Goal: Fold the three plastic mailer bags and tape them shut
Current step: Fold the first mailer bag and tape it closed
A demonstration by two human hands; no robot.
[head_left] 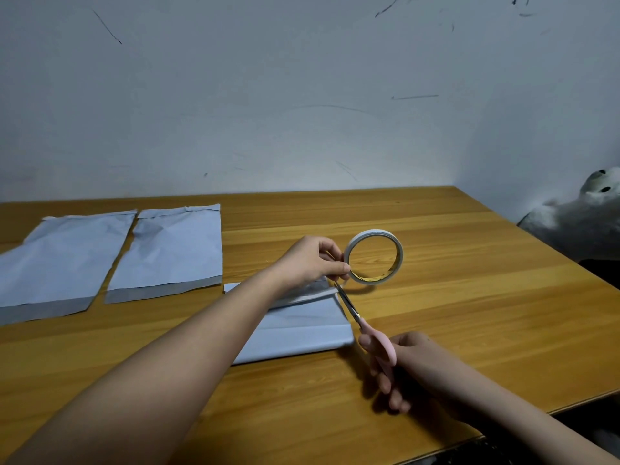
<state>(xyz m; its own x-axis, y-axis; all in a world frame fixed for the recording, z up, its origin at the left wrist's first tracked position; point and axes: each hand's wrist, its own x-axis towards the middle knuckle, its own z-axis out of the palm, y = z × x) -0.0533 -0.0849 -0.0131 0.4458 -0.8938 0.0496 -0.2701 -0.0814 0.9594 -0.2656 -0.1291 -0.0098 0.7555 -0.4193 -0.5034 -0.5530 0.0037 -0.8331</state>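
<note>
Pale-blue mailer bags, three: two flat ones (57, 260) (174, 250) at far left of the wooden surface (469, 280), one folded bag (302, 327) under my left forearm. My left grip (310, 260) pinches one tape roll (374, 256); my right grip (407, 359) is closed around pink scissors (364, 325), blades at the tape.

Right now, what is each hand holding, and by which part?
Left hand pinches the tape roll at its near-left rim. Right hand holds the scissors by their pink handles.
</note>
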